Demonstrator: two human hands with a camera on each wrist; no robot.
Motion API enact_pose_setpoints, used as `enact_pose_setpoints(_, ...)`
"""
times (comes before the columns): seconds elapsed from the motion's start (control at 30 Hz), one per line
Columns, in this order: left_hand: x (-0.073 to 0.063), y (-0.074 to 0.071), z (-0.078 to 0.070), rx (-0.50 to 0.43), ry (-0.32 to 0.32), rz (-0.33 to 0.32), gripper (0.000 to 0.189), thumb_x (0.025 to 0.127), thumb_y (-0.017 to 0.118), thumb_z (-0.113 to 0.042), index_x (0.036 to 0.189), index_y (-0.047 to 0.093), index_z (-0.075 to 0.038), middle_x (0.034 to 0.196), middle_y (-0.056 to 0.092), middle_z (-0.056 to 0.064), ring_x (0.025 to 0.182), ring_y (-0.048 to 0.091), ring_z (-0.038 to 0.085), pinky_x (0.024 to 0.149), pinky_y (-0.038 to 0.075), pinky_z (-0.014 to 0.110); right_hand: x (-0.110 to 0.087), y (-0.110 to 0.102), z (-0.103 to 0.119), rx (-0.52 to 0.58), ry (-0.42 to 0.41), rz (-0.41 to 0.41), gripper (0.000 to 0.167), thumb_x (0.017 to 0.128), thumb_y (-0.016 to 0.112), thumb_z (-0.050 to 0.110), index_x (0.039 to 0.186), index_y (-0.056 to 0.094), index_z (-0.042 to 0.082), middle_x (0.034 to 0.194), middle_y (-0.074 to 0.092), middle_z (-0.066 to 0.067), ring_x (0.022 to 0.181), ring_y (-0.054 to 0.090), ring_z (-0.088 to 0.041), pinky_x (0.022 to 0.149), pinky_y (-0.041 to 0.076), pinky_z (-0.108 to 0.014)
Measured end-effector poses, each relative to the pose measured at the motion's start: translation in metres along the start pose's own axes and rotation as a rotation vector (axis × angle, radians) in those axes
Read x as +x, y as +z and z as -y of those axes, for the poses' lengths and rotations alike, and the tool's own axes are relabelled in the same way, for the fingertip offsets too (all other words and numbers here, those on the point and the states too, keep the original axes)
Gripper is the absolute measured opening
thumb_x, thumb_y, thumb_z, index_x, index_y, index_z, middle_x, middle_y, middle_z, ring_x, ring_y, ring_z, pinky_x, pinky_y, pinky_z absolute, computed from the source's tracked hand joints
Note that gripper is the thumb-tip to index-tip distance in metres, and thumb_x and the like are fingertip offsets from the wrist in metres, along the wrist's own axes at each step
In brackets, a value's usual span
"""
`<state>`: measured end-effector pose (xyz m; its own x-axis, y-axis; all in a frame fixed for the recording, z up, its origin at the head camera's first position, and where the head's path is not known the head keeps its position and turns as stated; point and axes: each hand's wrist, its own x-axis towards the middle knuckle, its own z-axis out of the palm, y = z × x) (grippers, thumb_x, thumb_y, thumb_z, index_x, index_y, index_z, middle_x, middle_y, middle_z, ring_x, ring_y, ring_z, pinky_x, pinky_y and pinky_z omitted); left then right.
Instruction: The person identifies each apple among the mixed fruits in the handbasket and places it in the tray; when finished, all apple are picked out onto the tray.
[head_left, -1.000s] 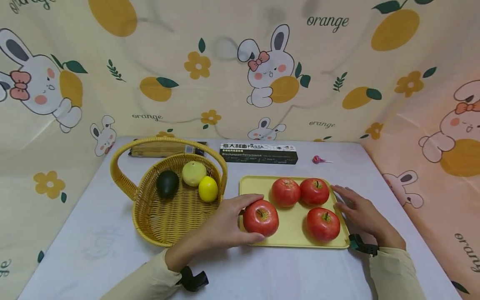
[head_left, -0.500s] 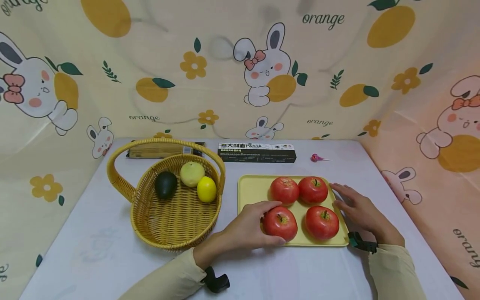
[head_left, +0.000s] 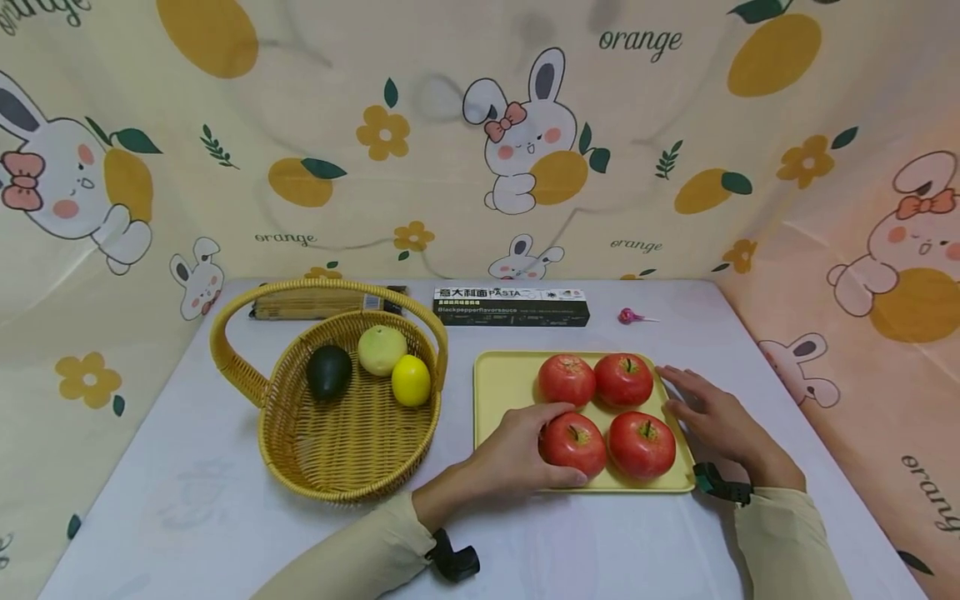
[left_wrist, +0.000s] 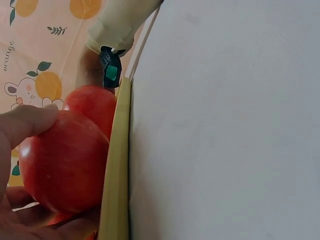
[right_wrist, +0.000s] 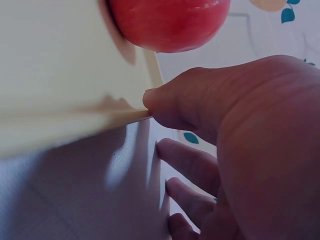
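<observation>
My left hand [head_left: 513, 454] grips a red apple [head_left: 574, 446] at the front of the yellow tray [head_left: 497, 387], thumb on the near side and fingers on the far side. In the left wrist view this apple [left_wrist: 65, 162] sits against the tray's side, with another apple behind it. Three more red apples share the tray: one behind [head_left: 566, 379], one at the back right [head_left: 624, 380], one at the front right [head_left: 642, 447]. My right hand [head_left: 723, 429] lies along the tray's right edge. In the right wrist view its thumb touches the rim [right_wrist: 135, 116], fingers loosely extended beside it.
A wicker basket [head_left: 273, 442] with a tall handle stands left of the tray, holding an avocado [head_left: 328, 372], a pale green round fruit [head_left: 382, 350] and a lemon [head_left: 411, 381]. Behind lie a pasta box [head_left: 512, 308], a pack of noodles [head_left: 307, 303] and a lollipop [head_left: 628, 316].
My left hand has carried the apple rightward from the tray's left side and lower onto it, close beside the front right apple. My right hand has stayed at the tray's edge.
</observation>
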<state>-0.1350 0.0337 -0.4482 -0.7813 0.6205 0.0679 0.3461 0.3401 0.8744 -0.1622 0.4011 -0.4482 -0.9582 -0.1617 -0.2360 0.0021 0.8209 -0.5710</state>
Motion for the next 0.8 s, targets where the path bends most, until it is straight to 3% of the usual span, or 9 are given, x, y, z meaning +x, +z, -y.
enact_pose_setpoints(0.27, 0.0, 0.009, 0.001, 0.093, 0.03, 0.006, 0.088, 0.089, 0.093, -0.033, 0.164, 0.051, -0.013, 0.15, 0.067, -0.004, 0.132, 0.063, 0.01, 0.113, 0.054, 0.026, 0.001, 0.001, 0.0, 0.0, 0.01, 0.002, 0.077, 0.11, 0.064, 0.043, 0.173, 0.032, 0.015, 0.176, 0.026, -0.033, 0.16, 0.018, -0.064, 0.11, 0.036, -0.085)
enact_pose_setpoints(0.5, -0.002, 0.012, 0.001, 0.069, 0.027, 0.011, 0.092, 0.089, 0.093, -0.033, 0.167, 0.046, -0.017, 0.148, 0.066, -0.007, 0.131, 0.061, 0.006, 0.113, 0.053, 0.025, -0.001, 0.001, 0.002, 0.008, 0.016, -0.001, 0.076, 0.11, 0.064, 0.043, 0.173, 0.032, 0.015, 0.176, 0.025, -0.033, 0.161, 0.016, -0.063, 0.11, 0.035, -0.085)
enact_pose_setpoints(0.8, -0.002, 0.011, -0.002, 0.122, 0.054, 0.01, 0.096, 0.091, 0.092, -0.032, 0.17, 0.041, -0.016, 0.156, 0.063, -0.004, 0.138, 0.06, 0.008, 0.117, 0.051, 0.026, 0.0, 0.002, 0.002, 0.003, 0.007, -0.004, 0.076, 0.11, 0.064, 0.042, 0.173, 0.032, 0.016, 0.176, 0.026, -0.033, 0.161, 0.017, -0.063, 0.11, 0.035, -0.085)
